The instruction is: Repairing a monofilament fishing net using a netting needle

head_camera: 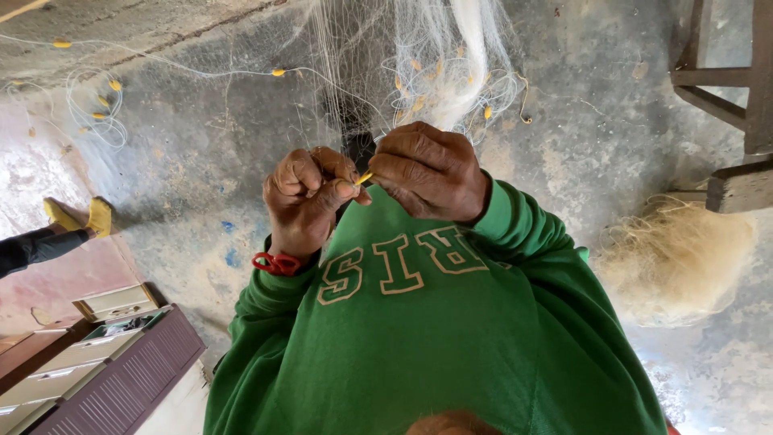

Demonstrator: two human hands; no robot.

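The left hand (310, 197) and the right hand (427, 171) are pinched shut on a small yellow plastic float (365, 178) between them, near the middle. A thin white fishing net (419, 56) with more yellow floats hangs at twelve o'clock. A pale fuzzy fibre pile (676, 258) lies at three o'clock.

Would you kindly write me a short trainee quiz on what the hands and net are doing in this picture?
1. True or false: both hands meet at a small yellow piece.
2. Which wrist wears the red band? A left, B right.
3. Fill in: the white fishing net hangs ___ the hands.

Key: 1 true: the left hand and right hand pinch it in a closed grip. 2 A. 3 above, as pictured.
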